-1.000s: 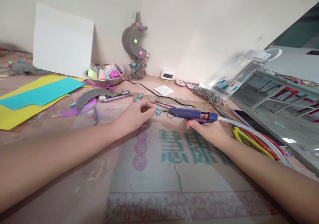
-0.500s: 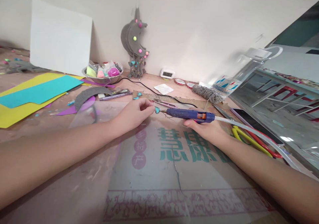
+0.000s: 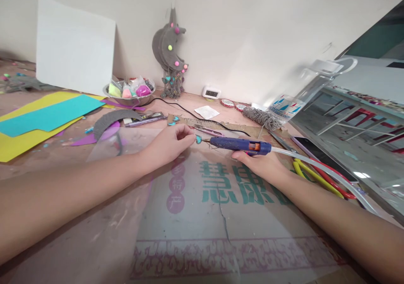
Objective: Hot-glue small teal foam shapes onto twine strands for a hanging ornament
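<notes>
Between the thumb and fingertips of my left hand [image 3: 172,143] is a small turquoise heart [image 3: 198,139] with a grey edge. My right hand [image 3: 261,164] is wrapped round a blue hot glue gun [image 3: 235,144], and most of those fingers are hidden beneath it. The gun lies nearly level, its metal nozzle [image 3: 206,140] pointing left at the heart; whether tip and heart touch is hard to tell. From the gun's rear a long clear glue stick [image 3: 322,166] curves down to the right. Both hands are above a printed board [image 3: 189,225] under plastic film.
Beyond my hands lie tweezers [image 3: 210,131], a black cord [image 3: 186,110] and grey yarn [image 3: 263,119]. Yellow-and-red-handled scissors [image 3: 318,181] and a phone [image 3: 322,157] are on the right, near a tall clear bottle [image 3: 293,96]. Coloured sheets [image 3: 50,115] and a metal bowl [image 3: 129,101] stand left.
Almost nothing differs. The view has shifted very slightly, while both hands, the heart and the glue gun keep the same positions relative to each other.
</notes>
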`<state>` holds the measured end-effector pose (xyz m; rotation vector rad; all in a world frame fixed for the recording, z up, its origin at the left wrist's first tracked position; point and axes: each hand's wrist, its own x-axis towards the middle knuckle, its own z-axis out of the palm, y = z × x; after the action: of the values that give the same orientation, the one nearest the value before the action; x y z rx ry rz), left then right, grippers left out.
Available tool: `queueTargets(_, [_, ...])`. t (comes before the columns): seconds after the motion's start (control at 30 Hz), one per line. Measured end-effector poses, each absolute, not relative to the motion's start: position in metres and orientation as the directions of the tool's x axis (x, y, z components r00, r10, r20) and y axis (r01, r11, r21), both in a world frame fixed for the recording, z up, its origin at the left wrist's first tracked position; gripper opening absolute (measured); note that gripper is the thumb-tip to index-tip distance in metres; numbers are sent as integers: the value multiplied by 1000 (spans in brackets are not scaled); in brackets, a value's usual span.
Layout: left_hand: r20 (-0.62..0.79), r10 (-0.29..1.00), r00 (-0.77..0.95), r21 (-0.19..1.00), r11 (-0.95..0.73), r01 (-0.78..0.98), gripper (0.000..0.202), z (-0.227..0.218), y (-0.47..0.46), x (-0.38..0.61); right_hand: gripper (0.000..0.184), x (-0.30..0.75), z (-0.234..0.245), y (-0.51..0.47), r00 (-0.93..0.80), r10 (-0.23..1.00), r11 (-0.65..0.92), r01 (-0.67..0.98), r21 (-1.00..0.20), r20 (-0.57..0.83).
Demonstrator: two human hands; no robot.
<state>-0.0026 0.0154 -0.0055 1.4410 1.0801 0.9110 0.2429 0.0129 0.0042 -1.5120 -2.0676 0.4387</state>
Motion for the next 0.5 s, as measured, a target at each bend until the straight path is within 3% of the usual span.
queueTargets(0.5, [-29,952,304,991,-12,132,16,-4,14,-2,23,248,0,15,-201,959,281,760,-586,199])
